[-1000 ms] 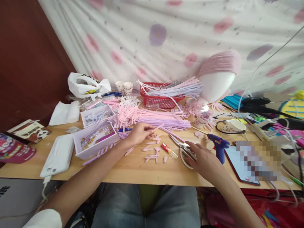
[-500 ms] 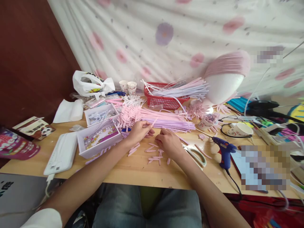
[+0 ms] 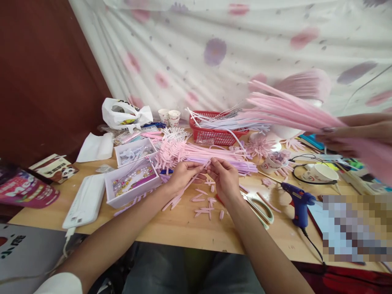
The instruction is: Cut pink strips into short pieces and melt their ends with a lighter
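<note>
Head view, left hand [image 3: 183, 174] and right hand [image 3: 226, 179] close together over the tabletop [image 3: 190, 228] — each grip pinching one pink stem [image 3: 190, 183], stem pile [image 3: 214, 153] just behind, scissors [image 3: 260, 208] beside the right wrist

Little here can be read. Far to the left of the left hand [image 3: 183, 174], at the table's edge, a dark pink pouch [image 3: 27, 192] bears large white letters, perhaps "MEO", blurred and cut off. Just behind the pouch, a brown packet [image 3: 54, 167] shows a panda picture beside small print too fine to read. Below the pouch, under the table edge, a pale surface [image 3: 12, 251] carries dark characters, partly cropped. Behind the left hand, a white plastic bag [image 3: 126, 114] has yellow and black printing, illegible. Right of the right hand [image 3: 226, 179], a white cup [image 3: 320, 173] bears a red mark, unreadable.
</note>
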The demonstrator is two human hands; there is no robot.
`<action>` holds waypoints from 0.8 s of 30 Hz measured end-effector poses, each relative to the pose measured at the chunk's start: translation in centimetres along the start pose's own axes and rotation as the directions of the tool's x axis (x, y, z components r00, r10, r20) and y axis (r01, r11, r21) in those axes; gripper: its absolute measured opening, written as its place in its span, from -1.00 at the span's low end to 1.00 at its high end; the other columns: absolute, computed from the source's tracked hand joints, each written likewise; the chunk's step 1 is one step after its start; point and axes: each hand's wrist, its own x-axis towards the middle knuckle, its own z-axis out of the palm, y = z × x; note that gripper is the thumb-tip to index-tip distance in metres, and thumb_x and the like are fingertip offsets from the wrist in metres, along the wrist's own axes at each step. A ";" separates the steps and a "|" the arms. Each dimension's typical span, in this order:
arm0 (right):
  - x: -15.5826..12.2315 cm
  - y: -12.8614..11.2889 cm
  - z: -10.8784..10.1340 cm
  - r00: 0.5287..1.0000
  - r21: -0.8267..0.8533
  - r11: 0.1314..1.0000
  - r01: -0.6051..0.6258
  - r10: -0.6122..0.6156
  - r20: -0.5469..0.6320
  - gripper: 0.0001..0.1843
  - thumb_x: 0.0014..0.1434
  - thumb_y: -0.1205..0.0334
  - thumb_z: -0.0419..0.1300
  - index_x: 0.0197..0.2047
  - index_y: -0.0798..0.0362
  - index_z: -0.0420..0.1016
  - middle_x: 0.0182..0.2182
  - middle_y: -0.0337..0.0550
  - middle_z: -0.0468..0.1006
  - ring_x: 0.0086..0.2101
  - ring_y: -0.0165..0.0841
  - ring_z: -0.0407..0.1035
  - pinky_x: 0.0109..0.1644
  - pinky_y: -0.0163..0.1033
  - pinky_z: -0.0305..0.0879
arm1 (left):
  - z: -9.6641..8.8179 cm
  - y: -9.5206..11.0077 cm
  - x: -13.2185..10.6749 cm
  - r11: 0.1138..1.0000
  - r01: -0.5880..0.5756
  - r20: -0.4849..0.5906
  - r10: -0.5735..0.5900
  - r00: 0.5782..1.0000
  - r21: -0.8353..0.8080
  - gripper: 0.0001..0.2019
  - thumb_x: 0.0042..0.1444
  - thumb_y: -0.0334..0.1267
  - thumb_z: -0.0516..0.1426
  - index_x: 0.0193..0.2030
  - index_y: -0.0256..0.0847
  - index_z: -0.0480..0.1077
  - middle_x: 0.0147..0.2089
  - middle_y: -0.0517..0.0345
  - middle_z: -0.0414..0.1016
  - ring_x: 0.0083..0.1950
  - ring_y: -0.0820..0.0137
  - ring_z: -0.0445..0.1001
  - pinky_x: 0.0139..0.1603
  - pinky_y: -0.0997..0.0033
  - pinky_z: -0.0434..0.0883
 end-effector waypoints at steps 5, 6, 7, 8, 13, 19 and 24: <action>-0.2 0.1 -0.1 1.000 0.023 1.000 -0.015 0.015 -0.007 -0.63 -0.17 0.09 0.54 -0.38 0.11 0.55 -0.51 -0.22 0.56 -0.47 -0.41 0.49 -0.30 -0.30 0.52 | 0.0 -0.2 0.1 1.000 -0.023 -0.015 0.023 1.000 -0.018 -0.95 0.11 -0.36 0.31 -0.33 -0.29 0.59 -0.33 0.08 0.67 -0.41 0.43 0.58 -0.28 0.41 0.57; -0.2 0.1 -0.1 1.000 0.034 0.999 -0.020 0.020 -0.012 -0.63 -0.18 0.10 0.55 -0.39 0.12 0.56 -0.51 -0.22 0.57 -0.47 -0.42 0.49 -0.31 -0.31 0.52 | 0.0 -0.1 0.1 1.000 -0.023 -0.018 0.023 1.000 -0.015 -0.95 0.09 -0.35 0.32 -0.34 -0.29 0.59 -0.35 0.09 0.66 -0.42 0.43 0.58 -0.28 0.41 0.57; -0.2 0.1 0.0 1.000 0.044 0.999 -0.023 0.024 -0.017 -0.63 -0.20 0.11 0.55 -0.39 0.12 0.57 -0.51 -0.23 0.57 -0.46 -0.42 0.49 -0.31 -0.32 0.51 | 0.0 -0.1 0.1 1.000 -0.021 -0.019 0.021 1.000 -0.011 -0.93 0.08 -0.34 0.34 -0.35 -0.30 0.59 -0.37 0.09 0.64 -0.43 0.44 0.57 -0.29 0.42 0.57; -0.2 0.0 0.0 0.999 0.052 0.998 -0.026 0.027 -0.022 -0.63 -0.21 0.11 0.55 -0.39 0.12 0.57 -0.52 -0.23 0.57 -0.46 -0.43 0.49 -0.31 -0.33 0.51 | 0.0 0.0 0.0 1.000 -0.020 -0.018 0.019 1.000 -0.006 -0.92 0.07 -0.34 0.35 -0.36 -0.30 0.58 -0.38 0.10 0.64 -0.44 0.45 0.56 -0.29 0.42 0.57; -0.3 -0.2 0.1 1.000 0.037 0.999 -0.024 0.024 -0.016 -0.62 -0.23 0.11 0.56 -0.39 0.14 0.60 -0.50 -0.23 0.58 -0.47 -0.44 0.49 -0.31 -0.33 0.52 | -0.2 0.1 0.0 1.000 -0.017 0.011 0.017 1.000 0.025 -0.84 0.05 -0.27 0.38 -0.38 -0.31 0.55 -0.42 0.13 0.60 -0.45 0.48 0.54 -0.30 0.44 0.55; -0.3 0.1 -0.1 1.000 -0.033 0.999 0.015 -0.015 0.006 -0.64 -0.16 0.07 0.53 -0.37 0.12 0.62 -0.50 -0.23 0.58 -0.49 -0.42 0.47 -0.33 -0.28 0.51 | -0.5 -0.5 0.5 0.991 -0.073 0.068 0.066 0.996 0.109 -0.77 0.03 -0.17 0.39 -0.37 -0.29 0.54 -0.45 0.17 0.56 -0.44 0.49 0.52 -0.30 0.48 0.50; -0.2 0.1 -0.3 1.000 -0.028 0.999 -0.015 0.015 -0.020 -0.63 -0.21 0.07 0.55 -0.39 0.11 0.62 -0.50 -0.24 0.57 -0.48 -0.44 0.45 -0.32 -0.31 0.48 | -0.7 -0.7 0.6 0.987 -0.098 0.095 0.086 0.992 0.130 -0.70 -0.04 -0.07 0.41 -0.36 -0.30 0.55 -0.44 0.15 0.56 -0.43 0.47 0.51 -0.33 0.47 0.48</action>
